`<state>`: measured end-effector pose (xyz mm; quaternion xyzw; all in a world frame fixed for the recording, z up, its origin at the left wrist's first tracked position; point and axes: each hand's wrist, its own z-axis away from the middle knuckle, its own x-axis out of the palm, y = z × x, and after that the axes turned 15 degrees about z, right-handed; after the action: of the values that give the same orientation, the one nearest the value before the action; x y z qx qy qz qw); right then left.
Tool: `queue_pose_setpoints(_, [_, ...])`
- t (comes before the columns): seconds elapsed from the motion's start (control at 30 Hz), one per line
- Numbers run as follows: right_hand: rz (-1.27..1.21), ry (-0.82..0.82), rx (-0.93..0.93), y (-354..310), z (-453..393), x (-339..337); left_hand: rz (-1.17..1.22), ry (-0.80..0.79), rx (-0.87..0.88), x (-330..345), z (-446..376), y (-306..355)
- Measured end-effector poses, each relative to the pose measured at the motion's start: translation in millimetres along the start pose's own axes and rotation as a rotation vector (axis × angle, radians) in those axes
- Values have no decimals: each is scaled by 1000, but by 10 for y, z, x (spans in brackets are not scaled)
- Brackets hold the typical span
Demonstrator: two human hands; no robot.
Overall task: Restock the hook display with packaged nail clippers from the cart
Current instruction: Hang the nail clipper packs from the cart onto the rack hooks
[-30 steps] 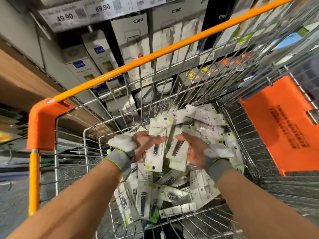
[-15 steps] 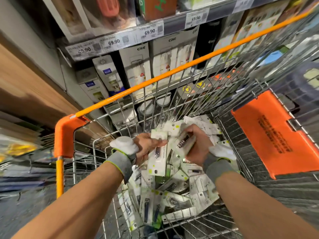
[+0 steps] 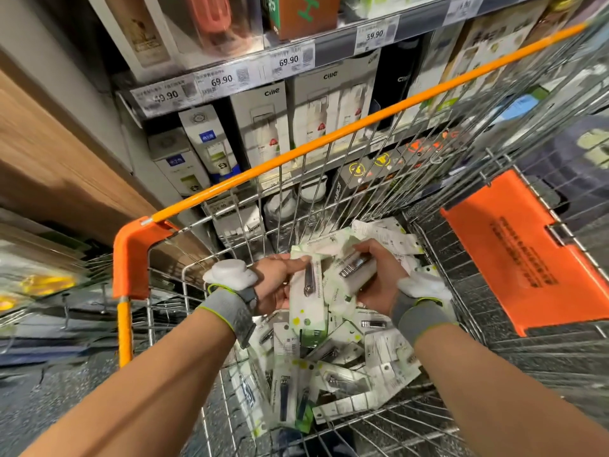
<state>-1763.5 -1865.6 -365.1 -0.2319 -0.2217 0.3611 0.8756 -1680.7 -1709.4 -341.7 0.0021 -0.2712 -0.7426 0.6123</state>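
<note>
From the head view, I am watching my left hand (image 3: 275,285) gripping one upright nail clipper pack (image 3: 308,291), while my right hand (image 3: 379,278) is now lifting another pack (image 3: 357,270) clear of the cart (image 3: 329,143) pile, gathering stock for hanging.

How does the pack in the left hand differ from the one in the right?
The left hand holds its pack upright, card face to the camera; the right hand holds its pack tilted, nearly lying across. The left pack shows its green-dotted lower card; the right pack's card is mostly hidden by fingers. The left clipper stands vertical, the right one diagonal. Both are white-carded metal clippers held over the cart.
</note>
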Motion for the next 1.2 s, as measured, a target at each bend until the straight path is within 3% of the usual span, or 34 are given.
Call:
queue_pose_setpoints(0.23, [43,38,6,-102,75,49,-73,-141,23,-32,153,45])
queue_pose_setpoints(0.43, [127,48,-36,-227,243,45,-421,-29,166,26,349,160])
queue_pose_setpoints(0.6, [112,52,-72,-428,466,87,-481,55,233,114,530,310])
queue_pose_setpoints(0.8, [162,-13,-187,-652,823,176,-721,109,272,189,802,452])
queue_pose_setpoints(1.03, [178,-63,-218,-923,1308,377,-1097,253,552,318,1258,614])
queue_pose_setpoints(1.2, [277,-130,-242,-1148,1734,476,-1078,245,734,373,1737,773])
